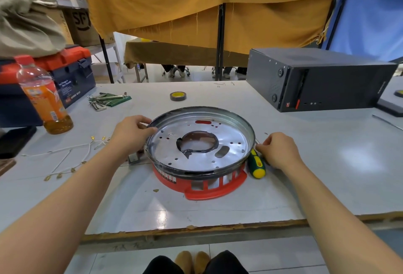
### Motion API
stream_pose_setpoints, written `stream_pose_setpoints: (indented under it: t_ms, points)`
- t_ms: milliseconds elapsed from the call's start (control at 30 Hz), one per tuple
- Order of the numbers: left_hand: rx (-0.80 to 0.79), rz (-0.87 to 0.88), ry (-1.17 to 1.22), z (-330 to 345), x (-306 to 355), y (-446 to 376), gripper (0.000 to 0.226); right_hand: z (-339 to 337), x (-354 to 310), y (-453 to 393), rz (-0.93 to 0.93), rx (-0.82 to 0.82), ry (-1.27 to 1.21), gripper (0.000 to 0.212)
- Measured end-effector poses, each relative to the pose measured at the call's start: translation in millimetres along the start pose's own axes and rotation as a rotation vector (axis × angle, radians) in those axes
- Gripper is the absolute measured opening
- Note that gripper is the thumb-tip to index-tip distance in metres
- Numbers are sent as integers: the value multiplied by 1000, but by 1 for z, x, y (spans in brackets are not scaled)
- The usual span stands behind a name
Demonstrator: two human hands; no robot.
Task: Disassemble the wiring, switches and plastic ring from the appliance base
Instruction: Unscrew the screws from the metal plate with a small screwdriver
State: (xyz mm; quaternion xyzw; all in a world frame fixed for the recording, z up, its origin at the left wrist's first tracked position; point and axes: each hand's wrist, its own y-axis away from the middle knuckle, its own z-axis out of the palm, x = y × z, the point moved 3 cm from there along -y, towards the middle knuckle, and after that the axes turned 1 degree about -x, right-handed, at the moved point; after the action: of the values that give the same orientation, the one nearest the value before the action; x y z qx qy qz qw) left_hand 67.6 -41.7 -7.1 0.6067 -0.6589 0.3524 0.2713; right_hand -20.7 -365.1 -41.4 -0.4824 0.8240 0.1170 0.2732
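Note:
The appliance base is a round shiny metal pan with a large hole in its middle. It sits on a red plastic ring at the centre of the table. My left hand grips the pan's left rim, thumb over the edge. My right hand has curled fingertips pinching at the right rim, just above a green and yellow screwdriver lying against the ring. Loose white wiring with brass terminals lies on the table to the left. A small grey metal part sits by my left wrist.
An orange drink bottle and a blue and red toolbox stand at the left. Hex keys and a tape roll lie behind the base. A black computer case fills the back right. The table's worn front edge is near me.

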Motion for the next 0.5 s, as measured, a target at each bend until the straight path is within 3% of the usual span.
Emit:
stream_pose_setpoints:
  t_ms: [67,200,333,500]
  points:
    - [12,17,-7,-2,1,1,29,-4,-1,-1,-39,84,-82,36]
    - [-1,6,-6,-5,3,3,24,-18,-12,-3,-106,211,-428,14]
    - [-4,10,-5,-4,4,7,23,-24,-34,-1,-204,179,-809,14]
    - [-17,25,12,-5,6,7,20,-19,-65,1,-244,30,-1024,8]
